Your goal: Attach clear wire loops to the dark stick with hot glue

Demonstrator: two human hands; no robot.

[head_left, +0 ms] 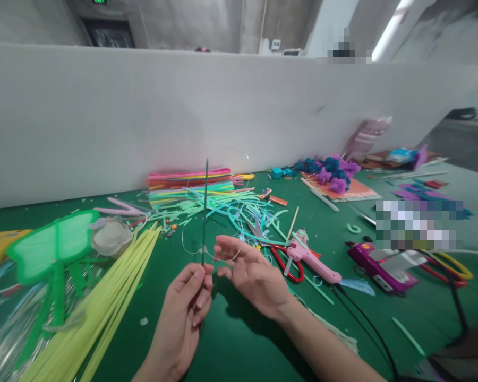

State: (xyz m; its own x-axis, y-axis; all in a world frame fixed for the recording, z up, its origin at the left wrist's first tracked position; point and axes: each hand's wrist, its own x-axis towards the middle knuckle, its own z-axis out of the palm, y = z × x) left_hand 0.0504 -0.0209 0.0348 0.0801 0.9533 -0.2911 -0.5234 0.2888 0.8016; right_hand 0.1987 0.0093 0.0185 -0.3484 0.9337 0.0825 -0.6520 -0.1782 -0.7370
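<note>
pixelated patch (416, 224) hiding table items, yellow-green strips (103, 313) cut off at bottom edge, thin wire loop (191, 249) barely visible

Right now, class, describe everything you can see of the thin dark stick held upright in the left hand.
The thin dark stick is straight, slender and dark green, seemingly wire or a floral stem. It stands nearly upright above the green table, its top reaching the grey wall behind. The left hand pinches its lower end between thumb and fingertips. The right hand hovers open beside it, fingertips close; a fine clear loop curves around its base.
</note>
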